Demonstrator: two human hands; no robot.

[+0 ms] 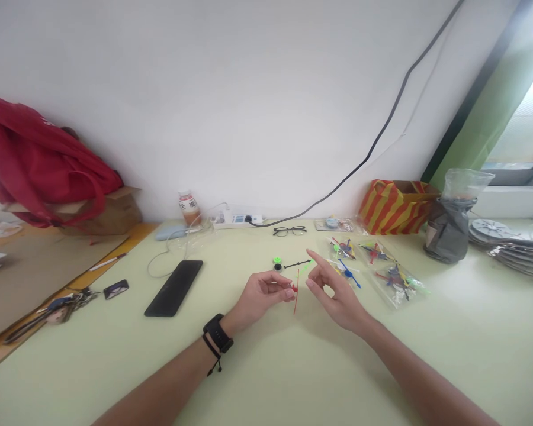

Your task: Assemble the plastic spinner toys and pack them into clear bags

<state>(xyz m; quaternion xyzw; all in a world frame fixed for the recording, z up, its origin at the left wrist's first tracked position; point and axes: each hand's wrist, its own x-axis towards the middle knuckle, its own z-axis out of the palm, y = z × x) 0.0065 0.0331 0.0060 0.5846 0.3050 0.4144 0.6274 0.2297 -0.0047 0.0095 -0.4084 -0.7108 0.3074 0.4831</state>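
Note:
Between the thumb and fingertips of my left hand point(266, 294) is a red plastic pointer point(296, 299), seen edge-on and standing nearly upright. My right hand point(335, 293) is just to the right of it, fingers apart, index finger stretched out, touching nothing that I can see. Beyond my hands lie a black pointer point(297, 263) and small round green and black pieces point(278, 263). A light green pointer point(302, 271) is partly hidden behind my hands. A blue pointer point(349, 273) lies to the right of my right hand.
Clear bags of coloured pointers point(397, 284) lie on the right. A black phone point(174, 288), keys point(66, 303) and a photo card point(116, 289) are on the left. Glasses point(289, 231), a power strip point(237, 220), a bottle point(189, 207) and a striped bag point(393, 207) stand along the wall.

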